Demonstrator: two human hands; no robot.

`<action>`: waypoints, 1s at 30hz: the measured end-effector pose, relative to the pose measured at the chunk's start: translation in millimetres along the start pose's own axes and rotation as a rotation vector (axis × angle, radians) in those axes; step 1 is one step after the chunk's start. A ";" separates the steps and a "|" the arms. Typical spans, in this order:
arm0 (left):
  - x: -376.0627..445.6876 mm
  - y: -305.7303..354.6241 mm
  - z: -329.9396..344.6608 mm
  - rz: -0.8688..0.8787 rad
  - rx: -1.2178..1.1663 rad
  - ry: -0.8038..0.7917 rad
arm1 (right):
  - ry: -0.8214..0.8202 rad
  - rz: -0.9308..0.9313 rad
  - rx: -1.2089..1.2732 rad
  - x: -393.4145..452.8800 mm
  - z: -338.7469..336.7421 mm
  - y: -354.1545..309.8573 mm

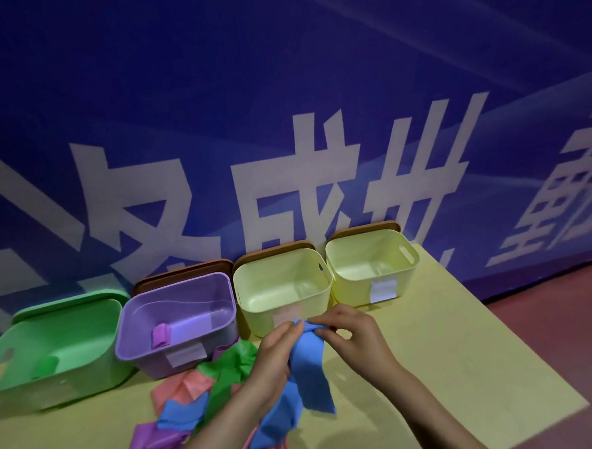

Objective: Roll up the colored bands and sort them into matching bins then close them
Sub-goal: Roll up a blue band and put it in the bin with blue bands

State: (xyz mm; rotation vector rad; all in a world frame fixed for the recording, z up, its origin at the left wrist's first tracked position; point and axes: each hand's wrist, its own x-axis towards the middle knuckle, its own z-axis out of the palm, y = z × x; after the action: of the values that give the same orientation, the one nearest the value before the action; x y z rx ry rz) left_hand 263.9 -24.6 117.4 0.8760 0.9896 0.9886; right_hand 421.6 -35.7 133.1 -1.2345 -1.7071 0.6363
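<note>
Both hands, left hand point(277, 349) and right hand point(351, 328), pinch the top end of the limp, light blue elastic band point(307, 371), which trails below the grip toward the yellow counter point(467, 370); best rolled from that pinched end.

The bins point(282, 290) look like smooth plastic with a slight sheen; the bands point(309, 371) are thin, matt and limp; the desk point(432, 371) is matt.

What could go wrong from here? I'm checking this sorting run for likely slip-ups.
The blue band hangs long and loose from both hands, so the roll may start crooked or unravel. No bin here is blue; the two pale yellow bins look alike, so it could be misplaced.
</note>
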 end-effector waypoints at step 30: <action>30.9 -10.5 -15.7 0.108 0.422 0.239 | -0.173 0.323 0.255 35.7 27.9 15.4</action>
State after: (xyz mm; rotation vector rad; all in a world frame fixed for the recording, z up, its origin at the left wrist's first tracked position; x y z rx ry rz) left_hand 258.8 3.4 95.1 1.1878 1.3983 1.0079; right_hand 400.8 5.7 121.1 -1.3102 -1.5160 1.1458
